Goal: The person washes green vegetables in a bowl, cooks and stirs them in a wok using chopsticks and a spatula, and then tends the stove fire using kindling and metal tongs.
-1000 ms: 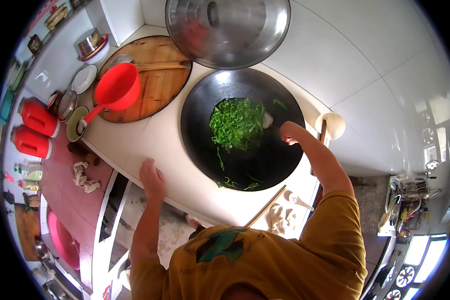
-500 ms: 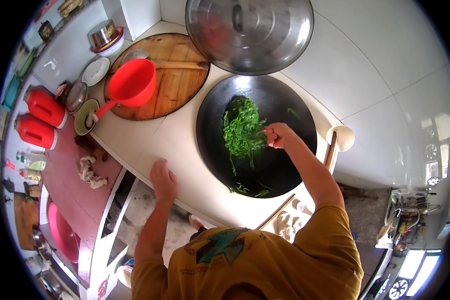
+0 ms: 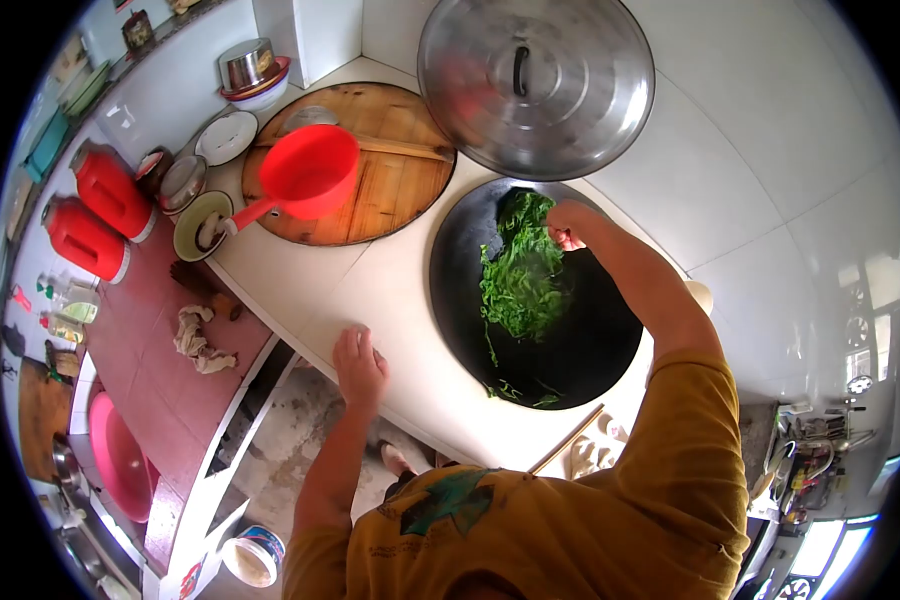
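Leafy greens (image 3: 525,265) lie heaped in the large black wok (image 3: 590,340), with a few loose strands near its lower rim. My right hand (image 3: 570,225) is over the wok's upper right part, at the edge of the greens. Its fingers are curled closed; what they hold, if anything, I cannot make out. My left hand (image 3: 360,362) rests on the pale counter edge to the left of the wok, holding nothing, its fingers laid out on the surface. A metal lid (image 3: 570,100) leans against the wall behind the wok.
A red ladle (image 3: 310,170) sits on a round wooden cover (image 3: 400,180) at the left. Beside it are a green bowl (image 3: 192,225) and a white plate (image 3: 227,137). Two red jugs (image 3: 85,240) stand farther left, near a crumpled cloth (image 3: 200,340).
My right hand has moved up toward the wok's back, and the greens are spread longer toward the back rim. The whole view has shifted; my left hand stays at the counter edge.
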{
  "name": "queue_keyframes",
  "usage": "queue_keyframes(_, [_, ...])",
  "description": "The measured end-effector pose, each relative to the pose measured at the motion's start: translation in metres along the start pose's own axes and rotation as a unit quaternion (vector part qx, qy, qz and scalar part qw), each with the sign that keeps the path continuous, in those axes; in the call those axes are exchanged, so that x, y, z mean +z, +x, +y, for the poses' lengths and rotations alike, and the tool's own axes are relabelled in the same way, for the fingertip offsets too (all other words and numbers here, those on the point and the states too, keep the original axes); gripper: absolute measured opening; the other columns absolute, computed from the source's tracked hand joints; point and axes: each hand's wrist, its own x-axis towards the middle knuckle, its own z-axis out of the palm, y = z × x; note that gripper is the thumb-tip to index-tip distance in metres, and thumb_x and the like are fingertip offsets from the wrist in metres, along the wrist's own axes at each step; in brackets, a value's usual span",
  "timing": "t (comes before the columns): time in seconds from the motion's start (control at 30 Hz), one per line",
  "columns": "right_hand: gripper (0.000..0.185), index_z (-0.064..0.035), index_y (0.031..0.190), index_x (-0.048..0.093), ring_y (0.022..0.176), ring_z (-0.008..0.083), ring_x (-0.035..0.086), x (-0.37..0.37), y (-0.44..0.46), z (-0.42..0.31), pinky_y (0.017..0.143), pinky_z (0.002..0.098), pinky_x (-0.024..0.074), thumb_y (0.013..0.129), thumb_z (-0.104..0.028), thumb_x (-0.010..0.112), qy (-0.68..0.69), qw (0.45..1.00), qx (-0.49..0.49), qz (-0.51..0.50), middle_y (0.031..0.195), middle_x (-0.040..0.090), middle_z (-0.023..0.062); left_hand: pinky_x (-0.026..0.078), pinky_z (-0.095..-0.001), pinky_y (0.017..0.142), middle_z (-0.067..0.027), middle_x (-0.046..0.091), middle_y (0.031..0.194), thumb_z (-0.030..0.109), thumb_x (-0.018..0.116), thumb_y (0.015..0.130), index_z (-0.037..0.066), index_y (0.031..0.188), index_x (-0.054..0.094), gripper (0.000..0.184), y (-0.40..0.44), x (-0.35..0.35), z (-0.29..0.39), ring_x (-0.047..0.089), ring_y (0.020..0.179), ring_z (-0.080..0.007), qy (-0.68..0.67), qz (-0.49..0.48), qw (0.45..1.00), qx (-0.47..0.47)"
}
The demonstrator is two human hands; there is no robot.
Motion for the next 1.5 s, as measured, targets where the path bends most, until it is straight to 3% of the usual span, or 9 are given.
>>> queue_keyframes(0.47, [0.019, -0.0046, 0.059, 0.051, 0.036, 0.0125, 0.034, 0.032, -0.029, -0.037, 0.039, 0.0301, 0.0311, 0.076, 0.002, 0.046, -0.203, 0.975, -0.070, 0.047, 0.045, 0.038, 0.0025, 0.032, -0.0499, 0.104, -0.0178, 0.047, 0.126, 0.013, 0.061, 0.071, 0.002, 0.118, 0.051, 0.049, -0.001, -0.004, 0.000, 0.042, 0.120, -0.0359, -0.004, 0.038, 0.999, 0.015])
queue_keyframes(0.63, [0.015, -0.0014, 0.057, 0.051, 0.039, 0.0170, 0.044, 0.047, -0.073, -0.039, 0.039, 0.0319, 0.0385, 0.071, 0.004, 0.049, -0.324, 0.933, -0.144, 0.055, 0.048, 0.045, 0.0086, 0.031, -0.0499, 0.104, -0.0176, 0.047, 0.127, 0.014, 0.062, 0.071, 0.003, 0.118, 0.051, 0.050, -0.003, -0.001, 0.000, 0.042, 0.121, -0.0355, 0.005, 0.030, 0.999, 0.010])
queue_keyframes(0.8, [0.008, 0.0029, 0.073, 0.059, 0.038, 0.0207, 0.047, 0.058, 0.007, 0.002, 0.036, 0.0362, 0.0376, 0.071, 0.003, 0.051, -0.369, 0.885, -0.277, 0.055, 0.049, 0.048, 0.0117, 0.030, -0.0496, 0.105, -0.0171, 0.047, 0.127, 0.014, 0.062, 0.070, 0.003, 0.118, 0.051, 0.050, -0.002, -0.005, 0.002, 0.041, 0.122, -0.0352, -0.002, 0.018, 1.000, 0.001])
queue_keyframes(0.87, [0.016, 0.0032, 0.080, 0.064, 0.060, 0.0326, 0.064, 0.058, -0.060, -0.010, 0.050, 0.0437, 0.0504, 0.073, -0.004, 0.052, -0.557, 0.802, -0.213, 0.041, 0.075, 0.065, 0.0218, 0.030, -0.0493, 0.105, -0.0168, 0.047, 0.127, 0.015, 0.062, 0.070, 0.004, 0.118, 0.051, 0.050, -0.002, -0.002, 0.001, 0.041, 0.123, -0.0348, 0.002, 0.022, 1.000, 0.002])
queue_keyframes(0.97, [0.014, 0.0012, 0.078, 0.066, 0.081, 0.0357, 0.067, 0.063, -0.103, 0.006, 0.063, 0.0466, 0.0523, 0.072, -0.007, 0.057, -0.570, 0.764, -0.283, 0.106, 0.091, 0.066, 0.0231, 0.029, -0.0489, 0.106, -0.0166, 0.047, 0.126, 0.015, 0.062, 0.070, 0.004, 0.118, 0.051, 0.050, -0.003, 0.000, 0.000, 0.040, 0.123, -0.0345, 0.009, 0.025, 1.000, 0.005])
queue_keyframes(1.0, [0.017, 0.0021, 0.084, 0.064, 0.093, 0.0375, 0.064, 0.069, -0.119, 0.007, 0.071, 0.0469, 0.0518, 0.073, -0.009, 0.059, -0.577, 0.775, -0.238, 0.098, 0.094, 0.066, 0.0220, 0.029, -0.0488, 0.106, -0.0166, 0.047, 0.126, 0.016, 0.062, 0.071, 0.004, 0.118, 0.051, 0.050, -0.004, 0.001, 0.000, 0.040, 0.123, -0.0345, 0.012, 0.024, 1.000, 0.007])
queue_keyframes(1.1, [0.015, 0.0007, 0.083, 0.068, 0.086, 0.0363, 0.067, 0.072, -0.119, 0.045, 0.065, 0.0457, 0.0526, 0.071, -0.006, 0.062, -0.527, 0.768, -0.335, 0.139, 0.089, 0.068, 0.0198, 0.030, -0.0484, 0.106, -0.0169, 0.047, 0.127, 0.016, 0.062, 0.071, 0.004, 0.118, 0.050, 0.050, -0.004, 0.001, 0.002, 0.040, 0.123, -0.0350, 0.022, 0.010, 1.000, -0.001])
queue_keyframes(1.27, [0.053, -0.0004, 0.128, 0.043, 0.068, 0.0323, 0.067, 0.066, -0.134, 0.106, 0.051, 0.0436, 0.0486, 0.077, -0.007, 0.057, -0.638, 0.678, -0.354, 0.086, 0.075, 0.066, 0.0142, 0.030, -0.0490, 0.104, -0.0170, 0.047, 0.128, 0.011, 0.058, 0.072, 0.004, 0.119, 0.050, 0.048, -0.001, -0.002, 0.006, 0.041, 0.122, -0.0359, 0.025, 0.023, 0.999, 0.007])
queue_keyframes(1.5, [0.050, -0.0059, 0.137, 0.039, 0.063, 0.0262, 0.065, 0.019, -0.141, 0.192, 0.051, 0.0392, 0.0468, 0.087, -0.009, 0.046, -0.717, 0.584, -0.380, 0.036, 0.070, 0.064, 0.0067, 0.034, -0.0481, 0.101, -0.0168, 0.049, 0.122, 0.010, 0.055, 0.075, 0.003, 0.116, 0.051, 0.042, -0.001, -0.008, 0.014, 0.044, 0.118, -0.0361, 0.042, 0.033, 0.998, 0.021])
